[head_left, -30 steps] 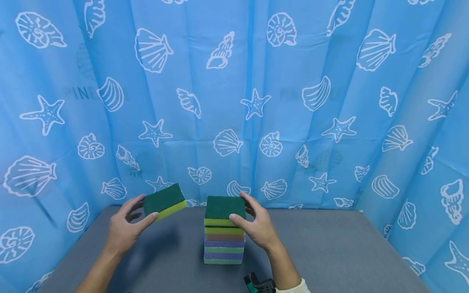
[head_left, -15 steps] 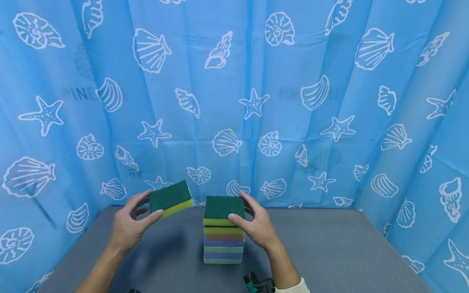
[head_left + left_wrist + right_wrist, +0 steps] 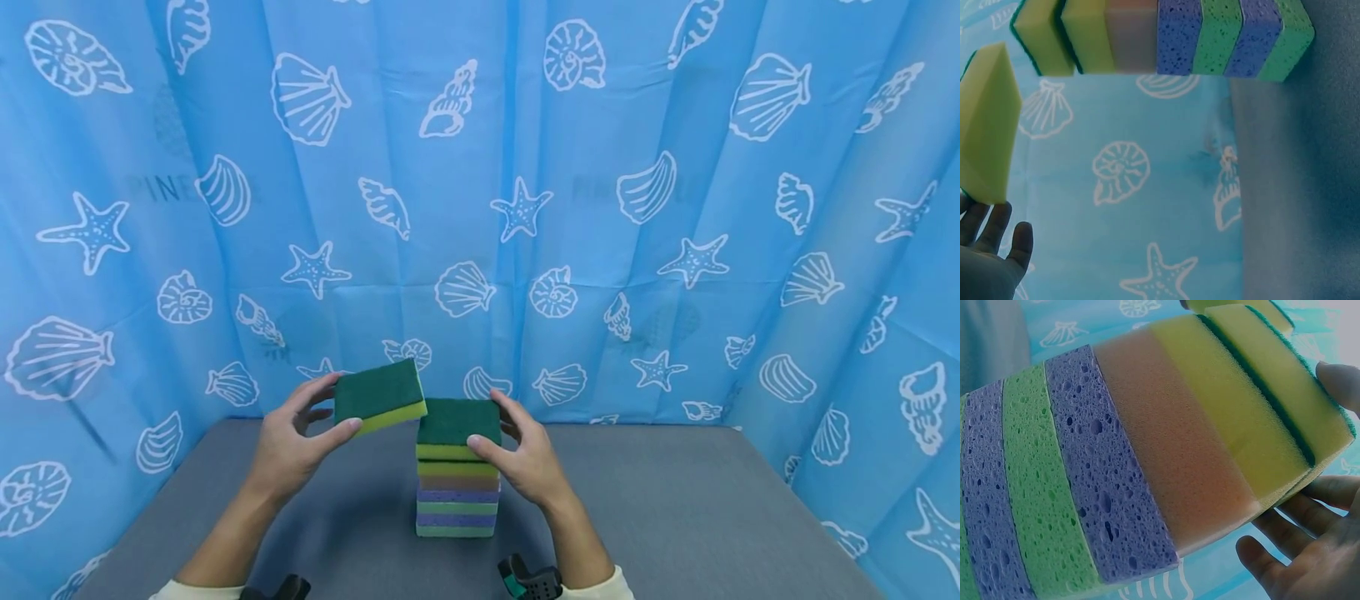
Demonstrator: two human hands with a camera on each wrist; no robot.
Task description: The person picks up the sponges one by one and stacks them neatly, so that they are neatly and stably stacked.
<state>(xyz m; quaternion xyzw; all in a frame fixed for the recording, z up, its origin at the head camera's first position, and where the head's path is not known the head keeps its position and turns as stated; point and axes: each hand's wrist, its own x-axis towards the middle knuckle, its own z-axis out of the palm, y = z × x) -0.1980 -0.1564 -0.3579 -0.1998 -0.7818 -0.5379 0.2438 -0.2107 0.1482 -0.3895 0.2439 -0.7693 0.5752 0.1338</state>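
Note:
My left hand [image 3: 292,442] holds a yellow sponge with a dark green scouring top [image 3: 377,392], thumb in front and fingers behind. The sponge is tilted in the air, at the upper left of the sponge stack [image 3: 456,507]; the left wrist view shows a gap between the held sponge [image 3: 988,125] and the stack. My right hand [image 3: 531,461] grips the stack's top sponge [image 3: 453,419] at its right side, thumb on the front edge. Beneath come another yellow-and-green sponge [image 3: 1216,406], a pinkish-brown sponge [image 3: 1172,437], then purple sponges [image 3: 1104,475] alternating with light green sponges [image 3: 1047,481].
The stack stands upright on a grey table [image 3: 660,508]. Behind the table and at both sides hangs a blue curtain [image 3: 585,250] with white shells and starfish. Dark straps [image 3: 532,579] sit at both wrists.
My left hand has carried its sponge rightward and slightly up, from well left of the stack to its upper left corner. The right hand has stayed on the stack.

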